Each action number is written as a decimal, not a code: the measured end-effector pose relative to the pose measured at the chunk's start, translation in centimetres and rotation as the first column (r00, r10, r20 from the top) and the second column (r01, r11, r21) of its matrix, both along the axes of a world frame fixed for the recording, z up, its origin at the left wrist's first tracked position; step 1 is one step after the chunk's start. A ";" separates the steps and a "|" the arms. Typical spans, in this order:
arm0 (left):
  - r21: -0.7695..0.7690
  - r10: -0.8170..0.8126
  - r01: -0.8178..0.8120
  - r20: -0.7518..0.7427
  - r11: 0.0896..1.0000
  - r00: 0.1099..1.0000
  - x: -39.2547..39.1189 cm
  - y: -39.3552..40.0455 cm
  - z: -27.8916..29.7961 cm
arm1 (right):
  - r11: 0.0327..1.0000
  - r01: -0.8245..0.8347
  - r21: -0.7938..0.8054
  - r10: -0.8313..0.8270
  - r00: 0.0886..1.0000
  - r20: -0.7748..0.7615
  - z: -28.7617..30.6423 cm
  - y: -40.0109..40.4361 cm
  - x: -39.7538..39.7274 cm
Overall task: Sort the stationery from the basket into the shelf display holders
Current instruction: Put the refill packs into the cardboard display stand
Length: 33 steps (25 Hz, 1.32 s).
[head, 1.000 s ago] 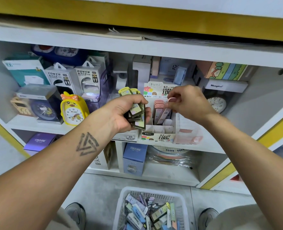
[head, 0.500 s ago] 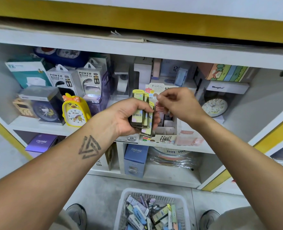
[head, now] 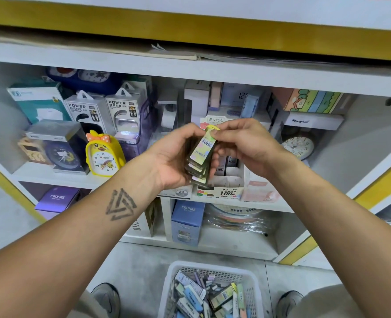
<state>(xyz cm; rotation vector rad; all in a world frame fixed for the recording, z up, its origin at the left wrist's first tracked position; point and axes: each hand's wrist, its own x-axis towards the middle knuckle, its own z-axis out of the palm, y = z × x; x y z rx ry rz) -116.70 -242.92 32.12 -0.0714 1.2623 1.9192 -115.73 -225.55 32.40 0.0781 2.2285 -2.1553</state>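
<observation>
Lead-refill cases (head: pixel 199 160), a fanned stack of them, sit in my left hand (head: pixel 173 157), fingers curled round the pile, held up in front of the middle shelf. My right hand (head: pixel 247 148) pinches the top end of the uppermost case (head: pixel 204 145), thumb and fingertips closed on its yellow cap; the two hands meet at the stack. Just behind, the cardboard display holder (head: pixel 222 191) stands on the shelf, some slots holding cases. Left on the same shelf: yellow duck alarm clock (head: pixel 103 154). Near me on the floor, the white basket (head: pixel 255 288) holds more mixed cases.
</observation>
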 end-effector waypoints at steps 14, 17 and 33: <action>-0.205 0.372 -0.380 -0.078 0.902 0.925 -1.6 -2.7 0.6 | 0.572 0.353 0.741 0.104 0.864 -0.493 -1.9 0.3 -1.2; -0.204 0.321 -0.331 -0.083 0.921 0.943 -1.3 -2.4 0.5 | 0.530 0.316 0.787 0.179 0.865 -0.468 -2.8 -0.3 -1.5; -0.155 0.111 -0.121 -0.075 0.980 0.991 -0.6 -1.6 0.3 | 0.983 0.022 0.180 -0.002 0.994 -0.111 -1.9 -1.6 -1.7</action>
